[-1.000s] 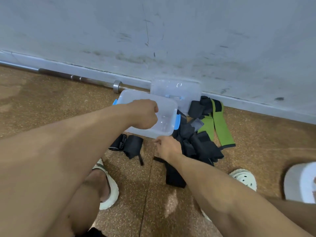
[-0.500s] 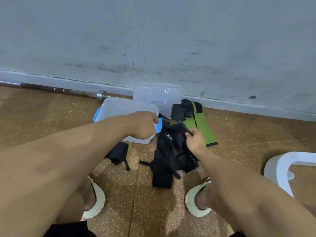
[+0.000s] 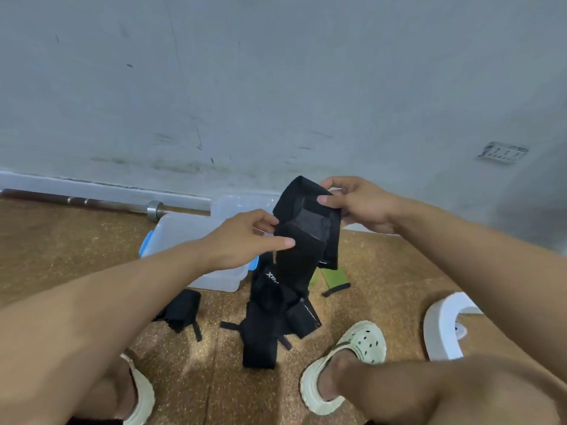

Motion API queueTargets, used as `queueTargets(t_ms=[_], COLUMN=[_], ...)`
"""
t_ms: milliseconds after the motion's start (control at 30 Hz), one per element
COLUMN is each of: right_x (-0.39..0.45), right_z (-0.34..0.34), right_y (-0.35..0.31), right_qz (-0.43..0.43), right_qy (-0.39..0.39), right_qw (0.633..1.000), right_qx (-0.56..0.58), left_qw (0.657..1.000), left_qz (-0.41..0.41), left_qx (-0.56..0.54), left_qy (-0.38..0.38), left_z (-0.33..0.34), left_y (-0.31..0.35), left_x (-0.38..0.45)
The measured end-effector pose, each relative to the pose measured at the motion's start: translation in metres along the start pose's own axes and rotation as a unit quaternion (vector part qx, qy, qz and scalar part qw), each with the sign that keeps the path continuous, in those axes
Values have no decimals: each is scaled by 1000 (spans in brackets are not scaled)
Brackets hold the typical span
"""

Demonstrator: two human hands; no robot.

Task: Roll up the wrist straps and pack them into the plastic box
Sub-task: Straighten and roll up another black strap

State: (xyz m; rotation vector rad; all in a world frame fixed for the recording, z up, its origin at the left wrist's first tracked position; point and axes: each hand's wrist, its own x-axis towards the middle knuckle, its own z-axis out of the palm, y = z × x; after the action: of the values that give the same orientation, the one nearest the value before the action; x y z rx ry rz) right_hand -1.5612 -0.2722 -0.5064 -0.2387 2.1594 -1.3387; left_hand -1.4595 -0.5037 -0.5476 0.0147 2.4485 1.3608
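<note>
Both hands hold the black wrist strap [image 3: 302,240] raised above the plastic box [image 3: 196,234]; right hand [image 3: 362,204] pinches the top end, left hand [image 3: 245,237] pinches the side edge; roll tightly from the top end, keeping edges aligned; tail probably tangles.

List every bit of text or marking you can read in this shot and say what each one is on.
"X": the only clear letter of a white logo on the black wrist strap held up by the left hand and right hand; the remaining letters are blurred and creased.
Embossed marks on the wall plate: too small to read.
No other text is visible.
</note>
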Motion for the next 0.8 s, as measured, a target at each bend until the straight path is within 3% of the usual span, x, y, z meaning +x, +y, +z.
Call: queueTargets(t_ms=[267, 367, 467, 567, 667, 800], right_x=[-13, -8, -4, 2, 8, 10], right_z=[43, 44, 47, 55, 63, 70], right_y=[-7, -6, 1, 8, 10, 9], right_qz=[-33, -25, 5, 19, -30, -71], right_qy=[79, 49, 0, 47, 100, 84], right_qw=[978, 976, 985, 994, 994, 993], right_qx=[189, 211, 171, 95, 37, 29], left_qw=[988, 973, 955, 948, 941, 937], left_qz=[6, 3, -5, -26, -61, -91], left_qx=[-154, -230, -281, -287, -296, -301], left_qy=[7, 27, 89, 133, 150, 152], left_z=[2, 1, -6, -13, -16, -19], left_y=[4, 1, 3, 2, 0, 0], left_x=[-3, 0, 0, 1, 2, 3])
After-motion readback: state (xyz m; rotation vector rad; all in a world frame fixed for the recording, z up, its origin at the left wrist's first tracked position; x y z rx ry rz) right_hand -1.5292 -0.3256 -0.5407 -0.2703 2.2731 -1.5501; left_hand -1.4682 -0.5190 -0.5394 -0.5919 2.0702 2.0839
